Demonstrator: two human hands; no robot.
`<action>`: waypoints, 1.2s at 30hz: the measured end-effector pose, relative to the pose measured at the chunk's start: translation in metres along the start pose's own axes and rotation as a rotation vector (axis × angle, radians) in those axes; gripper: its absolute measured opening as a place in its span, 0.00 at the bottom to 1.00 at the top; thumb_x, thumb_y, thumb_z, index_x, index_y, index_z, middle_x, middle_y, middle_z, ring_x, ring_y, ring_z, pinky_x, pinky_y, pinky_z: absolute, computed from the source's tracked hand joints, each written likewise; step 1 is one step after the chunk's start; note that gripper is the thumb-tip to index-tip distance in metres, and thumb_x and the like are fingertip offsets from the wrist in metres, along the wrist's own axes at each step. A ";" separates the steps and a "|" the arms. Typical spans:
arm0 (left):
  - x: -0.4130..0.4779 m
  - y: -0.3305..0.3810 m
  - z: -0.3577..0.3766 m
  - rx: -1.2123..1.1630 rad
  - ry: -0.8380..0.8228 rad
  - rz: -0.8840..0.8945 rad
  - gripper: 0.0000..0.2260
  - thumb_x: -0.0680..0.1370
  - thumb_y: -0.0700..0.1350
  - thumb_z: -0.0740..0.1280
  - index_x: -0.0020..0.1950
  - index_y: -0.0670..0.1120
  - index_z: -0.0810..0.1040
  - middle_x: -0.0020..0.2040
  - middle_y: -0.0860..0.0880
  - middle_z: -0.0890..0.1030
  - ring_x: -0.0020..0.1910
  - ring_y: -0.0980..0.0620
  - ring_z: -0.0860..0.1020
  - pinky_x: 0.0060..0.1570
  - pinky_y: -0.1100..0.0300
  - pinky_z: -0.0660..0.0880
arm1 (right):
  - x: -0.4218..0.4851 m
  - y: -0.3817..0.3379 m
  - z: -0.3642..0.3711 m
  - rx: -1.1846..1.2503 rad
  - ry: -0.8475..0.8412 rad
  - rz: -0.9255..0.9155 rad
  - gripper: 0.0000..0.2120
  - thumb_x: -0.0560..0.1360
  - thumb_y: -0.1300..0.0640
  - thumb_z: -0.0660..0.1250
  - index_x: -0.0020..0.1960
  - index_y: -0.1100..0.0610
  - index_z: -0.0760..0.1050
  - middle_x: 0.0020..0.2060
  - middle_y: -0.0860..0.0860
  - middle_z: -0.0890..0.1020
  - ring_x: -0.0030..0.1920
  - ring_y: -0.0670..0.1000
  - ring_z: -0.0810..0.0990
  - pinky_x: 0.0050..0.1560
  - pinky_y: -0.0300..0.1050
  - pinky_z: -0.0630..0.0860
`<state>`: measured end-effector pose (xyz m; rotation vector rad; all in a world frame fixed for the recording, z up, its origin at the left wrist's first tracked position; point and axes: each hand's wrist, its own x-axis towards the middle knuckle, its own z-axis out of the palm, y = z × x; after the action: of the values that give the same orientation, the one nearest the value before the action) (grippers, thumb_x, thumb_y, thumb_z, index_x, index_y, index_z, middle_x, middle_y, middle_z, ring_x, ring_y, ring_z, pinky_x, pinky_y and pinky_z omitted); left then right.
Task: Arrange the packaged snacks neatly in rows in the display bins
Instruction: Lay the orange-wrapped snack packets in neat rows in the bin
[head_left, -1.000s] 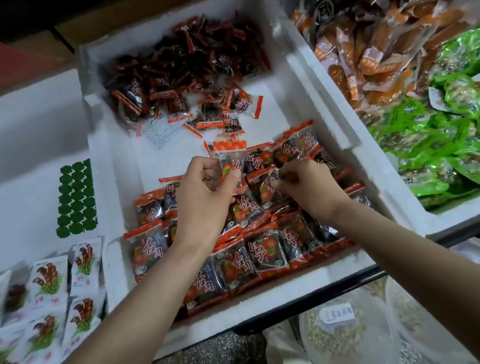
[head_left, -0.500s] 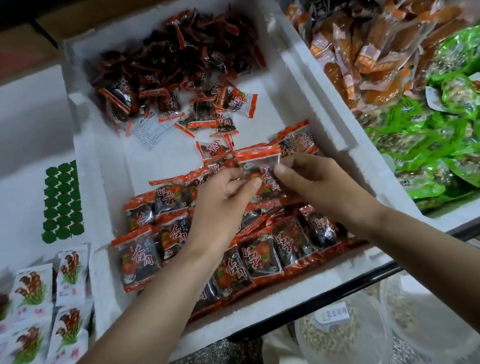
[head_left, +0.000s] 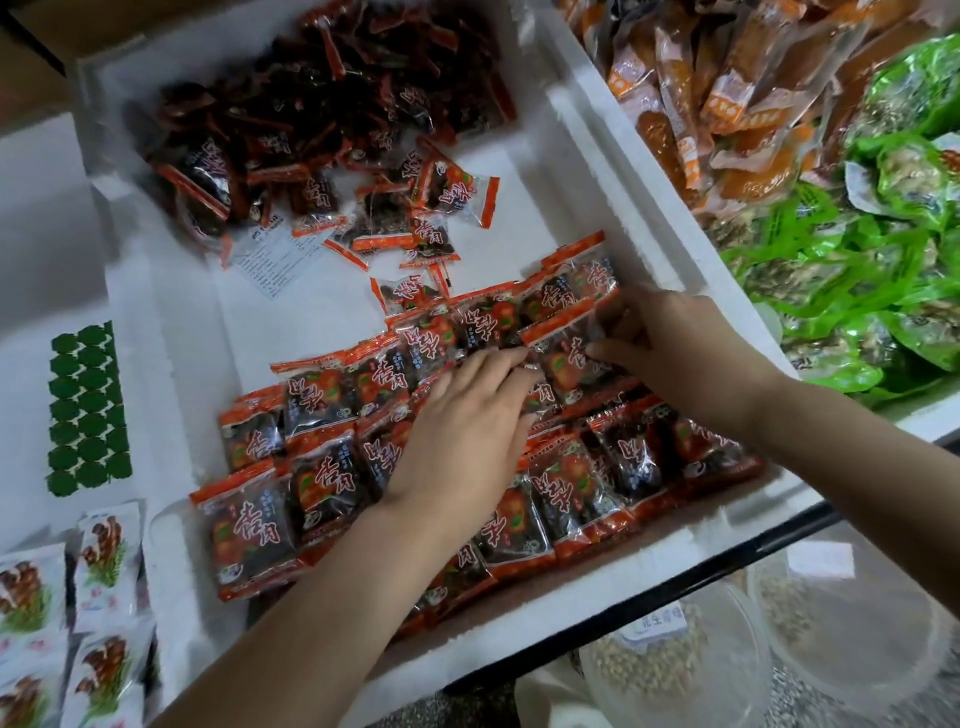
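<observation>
1. Pinching one snack packet (head_left: 563, 358) by its right edge, the right hand (head_left: 685, 353) is holding it just right of the frame's centre. The thumb is lying below and the curled fingertips above, over the upper row in the white foam bin (head_left: 623, 208).
2. The left hand (head_left: 467, 431) is lying flat on the laid rows (head_left: 322, 467). Its fingers (head_left: 498, 369) are stretching out straight and pressed together, with the tips touching the packet's left edge, and it is gripping nothing.
3. The packet is sitting between the two hands. Its long axis is running from the upper frame to the lower frame, with the orange seal at the top, matching its neighbours. The right hand is controlling it, while the left is steadying it from the side.
4. In my judgement, the coming move is turning on the slot. The packet is needing to go down flush beside the row-mate on its left, overlapping the row below like a shingle.
5. The packets are showing as flat rectangular pouches of glossy, crinkly film with orange crimped ends and dark contents, so they are probably sliding over one another easily. The bin is looking like matte white foam with thick walls.
6. A loose heap (head_left: 322, 104) of the same packets is lying jumbled at the upper left of the frame, well apart from the hands, so much sorting is still waiting.
</observation>
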<state>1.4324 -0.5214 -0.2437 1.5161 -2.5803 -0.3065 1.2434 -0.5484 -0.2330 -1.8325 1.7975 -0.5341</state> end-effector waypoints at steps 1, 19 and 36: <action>0.000 -0.001 0.001 0.001 0.012 0.007 0.14 0.76 0.41 0.69 0.62 0.43 0.77 0.64 0.46 0.76 0.65 0.46 0.73 0.66 0.54 0.58 | -0.001 0.000 0.001 -0.009 0.008 -0.022 0.20 0.73 0.54 0.70 0.62 0.57 0.71 0.49 0.55 0.82 0.50 0.57 0.79 0.49 0.46 0.73; -0.008 -0.009 0.006 -0.031 0.006 0.038 0.11 0.78 0.45 0.60 0.57 0.45 0.77 0.62 0.48 0.75 0.62 0.49 0.73 0.63 0.55 0.69 | -0.017 -0.001 -0.002 -0.333 -0.108 -0.185 0.26 0.73 0.47 0.68 0.69 0.48 0.67 0.57 0.52 0.69 0.60 0.55 0.71 0.54 0.45 0.70; 0.081 -0.108 -0.021 -0.272 0.049 -0.588 0.22 0.79 0.49 0.63 0.70 0.41 0.65 0.65 0.40 0.66 0.66 0.43 0.65 0.65 0.52 0.63 | 0.140 -0.055 0.059 0.110 -0.097 0.006 0.18 0.77 0.57 0.63 0.65 0.61 0.69 0.60 0.58 0.76 0.59 0.57 0.75 0.56 0.43 0.70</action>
<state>1.4895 -0.6453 -0.2486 2.0941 -1.9001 -0.6362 1.3292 -0.6835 -0.2566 -1.7480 1.6764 -0.5222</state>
